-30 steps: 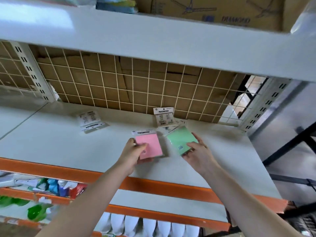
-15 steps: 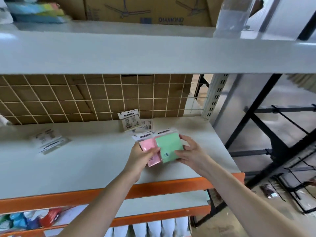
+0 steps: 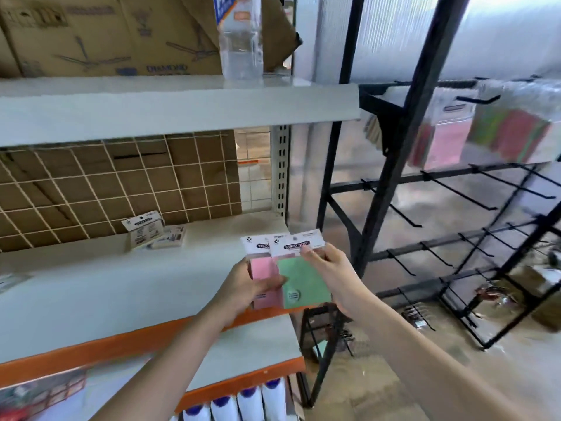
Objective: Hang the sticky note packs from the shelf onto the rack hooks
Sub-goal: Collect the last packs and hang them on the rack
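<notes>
Above the right end of the white shelf (image 3: 91, 296), my left hand (image 3: 246, 287) grips a pink sticky note pack (image 3: 263, 267) at its lower left. My right hand (image 3: 337, 268) holds a green sticky note pack (image 3: 300, 281) that overlaps the pink one, fingers on its white header card. Two more packs (image 3: 151, 232) lie at the back of the shelf against the wire grid. The black rack (image 3: 394, 177) stands to the right, its hooks (image 3: 464, 192) bare on the lower bars, with several packs (image 3: 510, 138) hanging on the top row.
A cardboard box (image 3: 115, 34) and a clear bottle (image 3: 241, 41) stand on the upper shelf. White bottles with blue caps (image 3: 249, 402) fill the shelf below. A cardboard box (image 3: 543, 296) and small items lie on the floor by the rack.
Both hands lifted the pink and green packs off the shelf, brought them together and carried them right. My view swung right, bringing the black rack into sight.
</notes>
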Available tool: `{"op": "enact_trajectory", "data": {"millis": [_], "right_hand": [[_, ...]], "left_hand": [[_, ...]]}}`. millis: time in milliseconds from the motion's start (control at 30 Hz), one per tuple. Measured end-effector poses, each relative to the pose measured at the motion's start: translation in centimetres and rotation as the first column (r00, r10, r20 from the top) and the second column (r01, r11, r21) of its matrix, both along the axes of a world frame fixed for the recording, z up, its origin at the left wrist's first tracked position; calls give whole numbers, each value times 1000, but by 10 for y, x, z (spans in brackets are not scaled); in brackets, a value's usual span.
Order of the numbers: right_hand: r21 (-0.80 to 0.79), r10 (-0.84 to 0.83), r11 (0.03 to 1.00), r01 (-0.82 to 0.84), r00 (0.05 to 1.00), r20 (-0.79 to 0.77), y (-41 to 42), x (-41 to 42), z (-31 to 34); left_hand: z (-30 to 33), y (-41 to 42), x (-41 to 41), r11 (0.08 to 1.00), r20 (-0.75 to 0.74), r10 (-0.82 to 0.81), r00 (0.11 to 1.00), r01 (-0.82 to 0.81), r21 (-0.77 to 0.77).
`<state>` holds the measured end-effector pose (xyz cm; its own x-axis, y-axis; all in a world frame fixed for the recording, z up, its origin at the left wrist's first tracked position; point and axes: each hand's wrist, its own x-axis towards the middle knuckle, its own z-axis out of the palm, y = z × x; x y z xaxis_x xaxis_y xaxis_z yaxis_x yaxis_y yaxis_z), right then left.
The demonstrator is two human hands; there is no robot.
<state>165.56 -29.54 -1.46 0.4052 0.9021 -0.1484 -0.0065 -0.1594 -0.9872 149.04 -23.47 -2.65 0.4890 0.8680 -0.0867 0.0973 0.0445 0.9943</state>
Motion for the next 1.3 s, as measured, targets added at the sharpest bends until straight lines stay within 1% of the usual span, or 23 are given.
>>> {"op": "enact_trajectory", "data": {"millis": [133, 267, 333, 400, 467, 567, 633, 700, 800, 900, 933, 1000, 1100, 1167, 1233, 1300], "right_hand": [[50, -57, 997, 67, 983, -173, -51, 39, 12], [95, -104, 985, 141, 943, -316, -96, 81, 26], [101, -148, 976, 194, 926, -346, -118, 103, 37], [95, -207, 963, 253, 916, -343, -137, 127, 48], [87, -270, 947, 311, 911, -313, -153, 150, 58], [73, -374, 915, 397, 902, -218, -174, 182, 69], [72, -392, 910, 408, 905, -166, -185, 199, 77], [93, -386, 914, 396, 916, -110, -193, 211, 85], [179, -372, 912, 368, 928, -14, -193, 227, 100], [269, -355, 913, 306, 922, 155, -180, 241, 116], [289, -340, 916, 279, 921, 189, -173, 244, 121], [329, -312, 917, 226, 920, 237, -159, 249, 129], [401, -299, 900, 170, 911, 286, -138, 258, 138], [439, -285, 888, 134, 910, 300, -124, 264, 145], [466, -263, 879, 97, 916, 304, -109, 268, 153], [483, -242, 873, 67, 919, 310, -93, 271, 161]], "left_hand": [[8, -40, 41, 998, 35, 35, 999, -36, 41], [26, -78, 86, 991, 72, 36, 997, -44, 124], [37, -98, 109, 984, 99, -9, 995, -9, 178], [49, -114, 132, 977, 91, -39, 995, 19, 212], [59, -124, 155, 971, 101, -61, 993, 35, 236], [68, -134, 191, 957, 91, -104, 990, 75, 280], [76, -140, 212, 949, 77, -134, 988, 106, 297], [83, -143, 229, 946, 97, -186, 978, 152, 285], [94, -143, 249, 937, 149, -271, 951, 225, 266], [102, -134, 264, 911, 104, -263, 959, 211, 355], [106, -130, 268, 895, 92, -274, 957, 219, 389], [112, -122, 278, 878, 114, -308, 944, 236, 416], [125, -108, 287, 864, 159, -307, 938, 205, 460], [134, -100, 290, 878, 210, -294, 932, 177, 445], [144, -92, 293, 916, 276, -220, 936, 101, 389], [156, -84, 297, 948, 354, -105, 929, -13, 317]]}}
